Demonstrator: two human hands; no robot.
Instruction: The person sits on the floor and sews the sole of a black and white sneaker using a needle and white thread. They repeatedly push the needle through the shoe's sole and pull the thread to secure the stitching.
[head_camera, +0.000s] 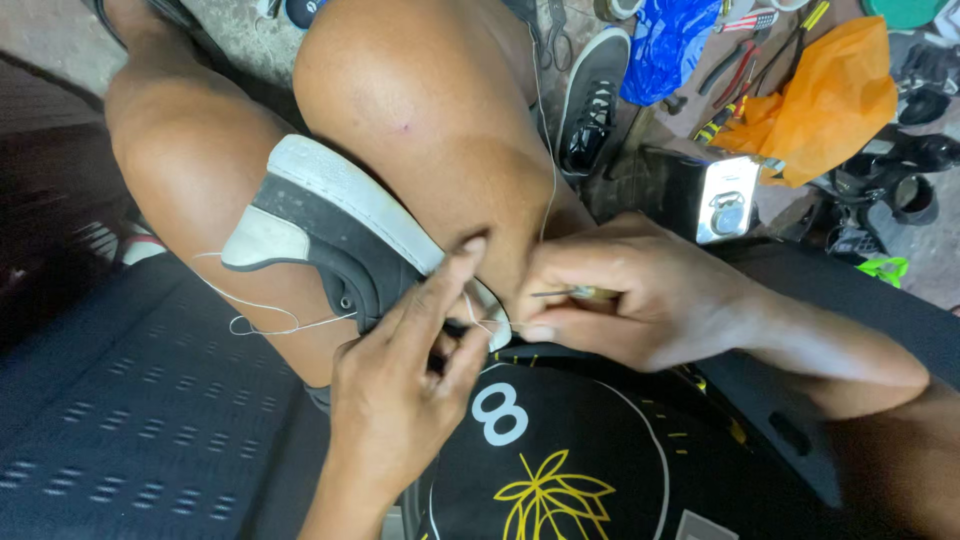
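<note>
At the far left lies a dark blue ribbed mat (130, 420) with rows of small pale dashes pressed into its surface. Over it a thin white thread (262, 318) trails in a loose loop, running toward a dark canvas sneaker (335, 235) with a thick, scuffed white rubber sole. The sneaker is wedged between the person's bare knees, sole side turned upward, toe pointing left. The left hand (400, 385) rises from below with its fingers stretched along the shoe's edge, pinching the thread and the upper where it meets the sole. Just beside it, the right hand (625, 300) is closed around a slim metal awl (565, 293), whose thin shaft points left toward the seam; its yellowish handle is mostly hidden in the fist. A second strand of thread climbs straight up from the hands across the right knee. Below the hands, the person's black shirt (560, 450) carries a white and yellow printed design. Further right on the rough concrete ground sits a glossy black shoe (592, 100), then a crumpled blue plastic bag (665, 45), red-handled pliers (738, 70) and a small shiny metal box (725, 200). A wrinkled orange plastic bag (825, 100) lies at the right, with more dark footwear (900, 180) beyond it.
</note>
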